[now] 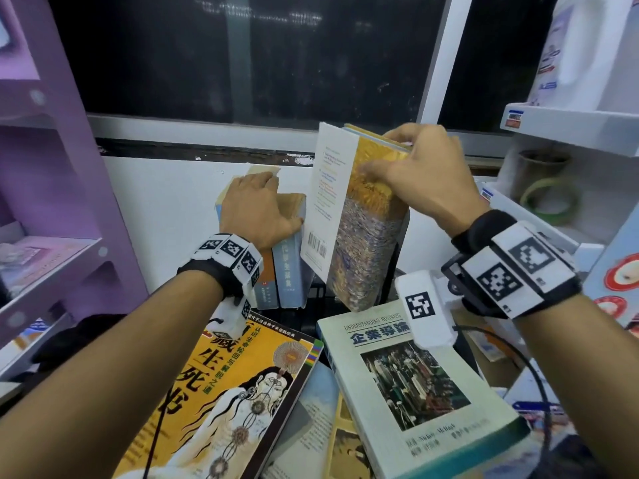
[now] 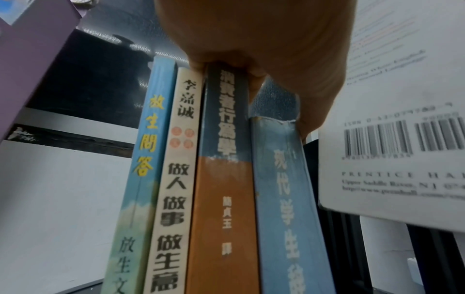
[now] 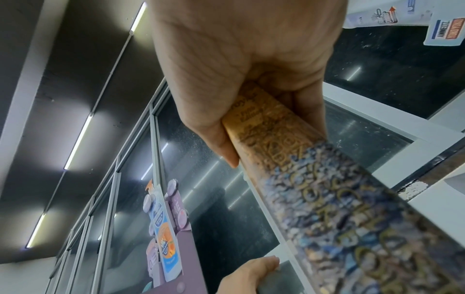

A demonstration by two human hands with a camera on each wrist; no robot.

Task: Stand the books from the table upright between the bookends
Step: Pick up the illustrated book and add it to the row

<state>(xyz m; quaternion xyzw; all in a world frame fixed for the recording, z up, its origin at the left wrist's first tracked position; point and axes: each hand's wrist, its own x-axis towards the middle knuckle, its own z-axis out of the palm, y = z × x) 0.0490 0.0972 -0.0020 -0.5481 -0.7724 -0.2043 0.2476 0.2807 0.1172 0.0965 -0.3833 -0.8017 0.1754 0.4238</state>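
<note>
Right hand (image 1: 420,174) grips the top end of a thick book with a yellow and blue painted spine (image 1: 366,229), thumb on the near side, fingers curled over the top edge. The book is held tilted, lower corner down near the black bookend rack (image 1: 311,305), white back cover with barcode facing left. In the right wrist view the same grip: thumb along one side of the spine (image 3: 302,179), fingers round the other.

Left hand (image 1: 257,209) lies palm-down on top of the row of upright books (image 1: 283,271), fingers bent over their top edges, pressing them. Left wrist view shows four spines in that row: light blue (image 2: 146,159), cream (image 2: 176,179), dark blue over orange (image 2: 224,199), blue (image 2: 284,199). The held book's white back cover (image 2: 402,119) hangs just beside the blue one, on its right.

Still flat on the worktop, near side: a yellow book with a drawn white figure (image 1: 221,392), a pale green book titled "Understanding Business" (image 1: 415,385) partly overlapping other books under it (image 1: 311,416).

Purple shelf unit (image 1: 52,202) on the left, white shelves (image 1: 570,126) on the right, dark window (image 1: 242,57) behind.
</note>
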